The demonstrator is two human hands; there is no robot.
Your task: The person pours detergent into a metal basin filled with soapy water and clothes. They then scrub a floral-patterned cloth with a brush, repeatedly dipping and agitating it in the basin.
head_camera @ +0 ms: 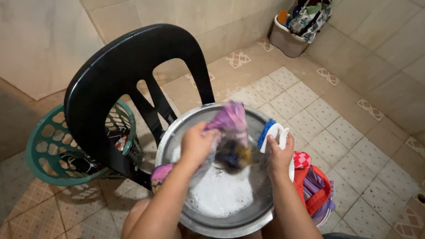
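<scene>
One purple garment (231,121) gripped by left hand (198,144), one scrub brush (271,134) clutched in right hand (278,156), one soapy metal basin (177,135)

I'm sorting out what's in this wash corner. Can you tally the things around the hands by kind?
Basins: 1, metal basin with suds
Brushes: 1, brush in the right hand
Cloths being washed: 1, purple cloth in the left hand
Chairs: 1, black chair
Baskets: 1, green basket
Bins: 1, beige bin
Total: 6

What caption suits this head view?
Left hand holds purple cloth over soapy basin; right hand grips scrub brush.
</scene>
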